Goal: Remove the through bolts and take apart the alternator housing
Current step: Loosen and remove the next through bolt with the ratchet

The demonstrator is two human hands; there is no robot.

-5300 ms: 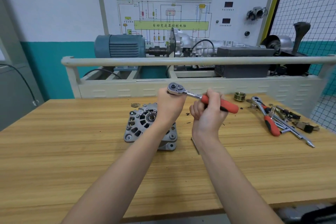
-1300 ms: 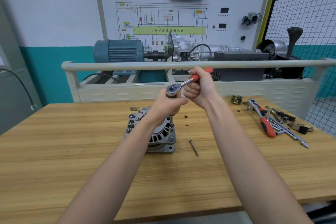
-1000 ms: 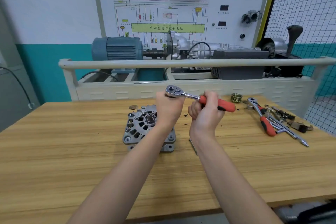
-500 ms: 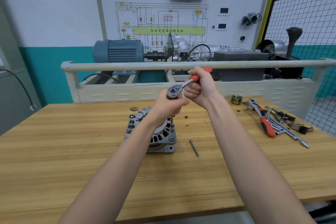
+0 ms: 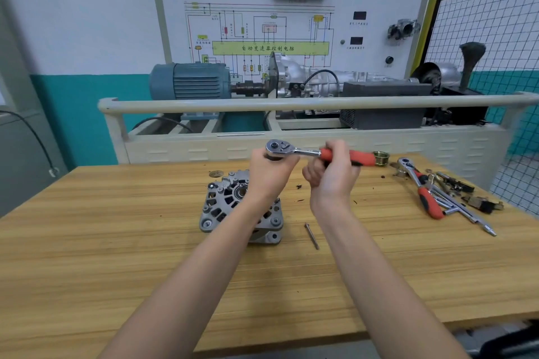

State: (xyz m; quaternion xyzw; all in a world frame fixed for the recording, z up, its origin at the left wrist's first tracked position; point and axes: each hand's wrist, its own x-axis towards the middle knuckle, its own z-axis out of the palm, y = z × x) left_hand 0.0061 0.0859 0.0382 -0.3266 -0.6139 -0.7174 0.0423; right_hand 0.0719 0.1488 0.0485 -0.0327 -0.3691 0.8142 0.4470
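The silver alternator (image 5: 226, 207) stands on the wooden bench (image 5: 116, 242), its vented end face up. Above its right side my left hand (image 5: 269, 173) grips the stem under the head of a ratchet wrench (image 5: 280, 148); the socket and the bolt below are hidden by that hand. My right hand (image 5: 332, 173) grips the wrench's red handle, which points right. One loose through bolt (image 5: 311, 236) lies on the bench just right of the alternator.
A second red-handled ratchet (image 5: 420, 186), extension bars and small parts lie at the bench's right side. A brass pulley (image 5: 381, 158) sits near the back edge. A washer (image 5: 215, 174) lies behind the alternator. A training rig with a rail (image 5: 291, 103) stands behind the bench.
My right hand has swung the ratchet handle from pointing away and up back round to the right. My left hand stays on the wrench head over the alternator.
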